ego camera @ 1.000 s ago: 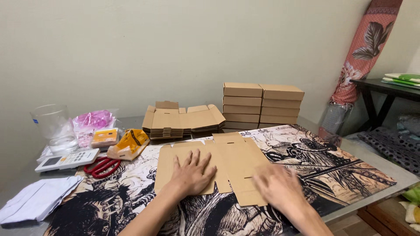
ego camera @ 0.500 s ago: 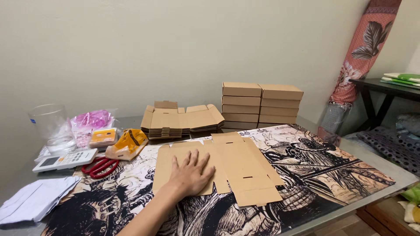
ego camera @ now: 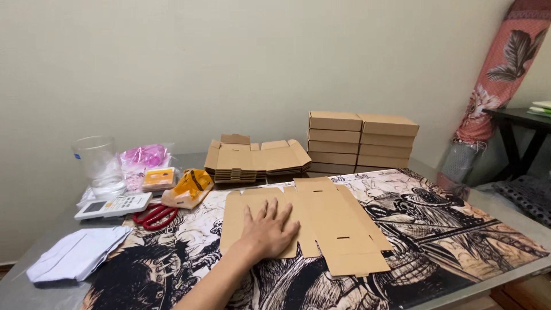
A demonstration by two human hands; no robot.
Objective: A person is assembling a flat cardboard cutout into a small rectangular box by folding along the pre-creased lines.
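Flat unfolded cardboard box blank (ego camera: 313, 221) lying on the patterned mat (ego camera: 459, 235) covering the table (ego camera: 34, 287); left hand (ego camera: 268, 229) pressed flat on its left panel, fingers spread. Behind: stack of flat blanks (ego camera: 255, 161), stacked folded boxes (ego camera: 361, 140). Right hand out of view.

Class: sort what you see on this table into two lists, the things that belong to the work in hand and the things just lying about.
In hand: left hand flat on unfolded cardboard blank; stack of flat blanks; folded boxes.
Lying about: red scissors; remote control; clear jar; white cloth.
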